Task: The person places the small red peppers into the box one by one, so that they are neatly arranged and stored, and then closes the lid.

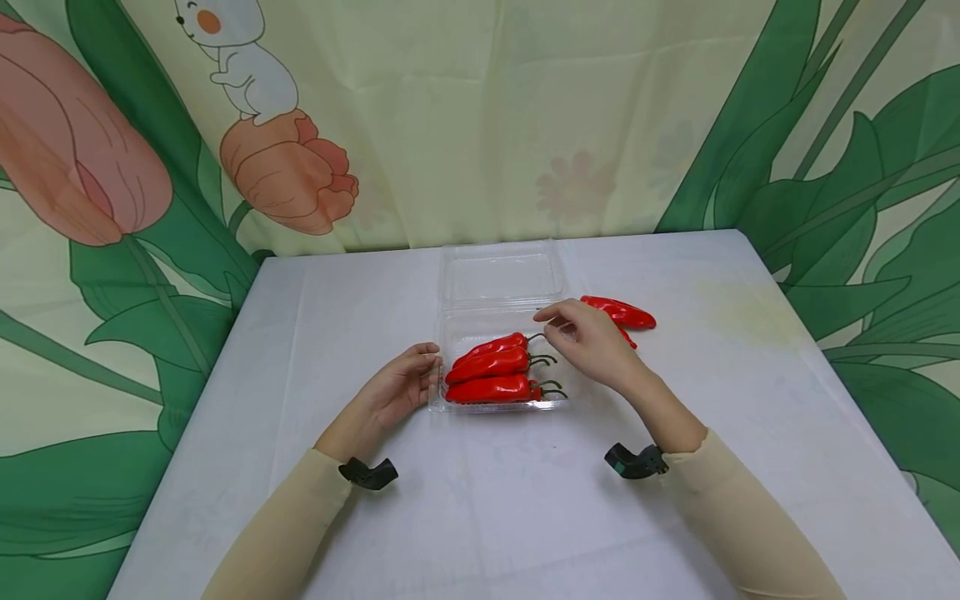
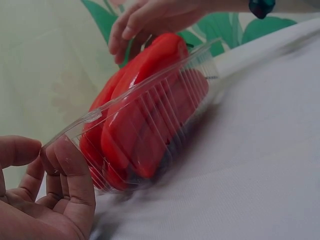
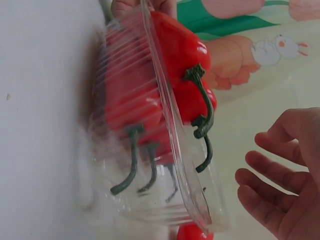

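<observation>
A clear plastic clamshell box (image 1: pixel 468 408) lies on the table, its lid (image 1: pixel 501 277) folded back on the far side. Several long red peppers (image 1: pixel 491 389) with green stems are stacked in its near part, stems pointing right. At the box's left edge, my left hand (image 1: pixel 397 390) pinches the rim between thumb and fingers, as the left wrist view shows. My right hand (image 1: pixel 592 343) hovers over the right side of the box, fingers loosely bent. In the right wrist view nothing is between the fingers (image 3: pixel 272 192), and they are apart from the pepper stems (image 3: pixel 205 110).
More red peppers (image 1: pixel 626 314) lie on the table right of the box, behind my right hand, which partly covers them. The white tablecloth (image 1: pixel 480 500) spreads on all sides. A printed curtain (image 1: pixel 465 125) hangs along the far table edge.
</observation>
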The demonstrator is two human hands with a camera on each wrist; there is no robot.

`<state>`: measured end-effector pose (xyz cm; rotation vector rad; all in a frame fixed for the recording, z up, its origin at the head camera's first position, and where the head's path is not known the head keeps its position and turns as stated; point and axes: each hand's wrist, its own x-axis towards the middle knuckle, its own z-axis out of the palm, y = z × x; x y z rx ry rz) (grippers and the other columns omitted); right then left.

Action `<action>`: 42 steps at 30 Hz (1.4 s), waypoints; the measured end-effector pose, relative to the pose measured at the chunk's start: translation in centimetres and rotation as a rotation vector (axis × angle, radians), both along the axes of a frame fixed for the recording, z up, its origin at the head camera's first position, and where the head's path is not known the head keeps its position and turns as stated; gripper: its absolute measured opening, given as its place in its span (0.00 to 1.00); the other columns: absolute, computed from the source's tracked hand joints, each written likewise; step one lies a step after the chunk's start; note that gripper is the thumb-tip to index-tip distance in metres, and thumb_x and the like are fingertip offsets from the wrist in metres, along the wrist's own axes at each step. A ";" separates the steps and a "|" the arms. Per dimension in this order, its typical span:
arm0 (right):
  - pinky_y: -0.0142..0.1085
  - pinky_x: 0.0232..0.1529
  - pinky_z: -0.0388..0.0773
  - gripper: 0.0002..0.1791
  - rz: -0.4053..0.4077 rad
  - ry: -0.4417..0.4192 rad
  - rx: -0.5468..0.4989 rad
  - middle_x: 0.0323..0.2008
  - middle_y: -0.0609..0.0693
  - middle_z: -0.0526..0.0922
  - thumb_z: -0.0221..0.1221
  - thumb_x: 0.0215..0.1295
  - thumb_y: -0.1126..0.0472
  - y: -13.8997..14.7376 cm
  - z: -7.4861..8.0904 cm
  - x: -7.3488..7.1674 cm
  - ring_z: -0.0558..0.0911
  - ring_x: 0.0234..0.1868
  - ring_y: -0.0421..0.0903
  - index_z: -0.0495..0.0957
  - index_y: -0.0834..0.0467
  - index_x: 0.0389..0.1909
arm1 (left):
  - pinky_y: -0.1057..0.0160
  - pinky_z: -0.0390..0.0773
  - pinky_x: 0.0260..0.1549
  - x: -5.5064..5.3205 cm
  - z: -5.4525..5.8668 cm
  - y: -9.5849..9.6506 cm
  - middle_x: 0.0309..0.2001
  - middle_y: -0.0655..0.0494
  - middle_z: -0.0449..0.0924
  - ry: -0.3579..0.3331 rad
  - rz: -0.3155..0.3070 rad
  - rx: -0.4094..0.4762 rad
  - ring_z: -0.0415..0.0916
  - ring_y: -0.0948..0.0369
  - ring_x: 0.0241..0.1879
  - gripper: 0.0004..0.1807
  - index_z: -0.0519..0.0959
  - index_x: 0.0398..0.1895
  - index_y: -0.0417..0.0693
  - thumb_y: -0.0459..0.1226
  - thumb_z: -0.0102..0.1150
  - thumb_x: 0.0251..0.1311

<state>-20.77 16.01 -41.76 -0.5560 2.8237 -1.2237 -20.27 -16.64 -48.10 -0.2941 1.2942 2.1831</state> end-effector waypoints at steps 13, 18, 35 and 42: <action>0.52 0.59 0.81 0.15 -0.139 0.021 0.013 0.55 0.57 0.83 0.58 0.74 0.60 1.9 -0.7 -1.1 0.82 0.55 0.56 0.81 0.59 0.57 | 0.71 0.79 0.34 0.0 -0.1 -0.1 0.35 0.61 0.81 0.012 -0.007 0.016 0.77 0.65 0.31 0.07 0.66 0.54 0.52 0.34 0.45 0.79; 0.54 0.59 0.80 0.15 -0.206 0.024 0.002 0.55 0.59 0.83 0.56 0.73 0.63 2.7 -1.0 -1.5 0.82 0.55 0.58 0.80 0.61 0.57 | 0.71 0.80 0.34 0.1 -0.1 -0.1 0.35 0.60 0.81 0.016 -0.010 0.022 0.77 0.65 0.31 0.07 0.66 0.55 0.52 0.34 0.45 0.79; 0.55 0.58 0.81 0.19 -0.240 -0.063 0.055 0.57 0.64 0.79 0.58 0.70 0.65 3.9 -2.5 -2.5 0.79 0.57 0.61 0.77 0.64 0.60 | 0.72 0.79 0.34 -0.1 -0.2 -0.1 0.36 0.61 0.81 0.008 -0.005 -0.002 0.76 0.65 0.31 0.08 0.65 0.55 0.52 0.34 0.46 0.79; 0.56 0.63 0.78 0.23 -0.224 -0.093 0.075 0.60 0.64 0.78 0.63 0.69 0.62 4.0 -3.1 -2.7 0.77 0.61 0.62 0.76 0.64 0.62 | 0.72 0.79 0.34 -0.1 -0.2 0.0 0.36 0.61 0.80 -0.005 0.004 -0.008 0.76 0.65 0.32 0.08 0.66 0.55 0.52 0.34 0.46 0.78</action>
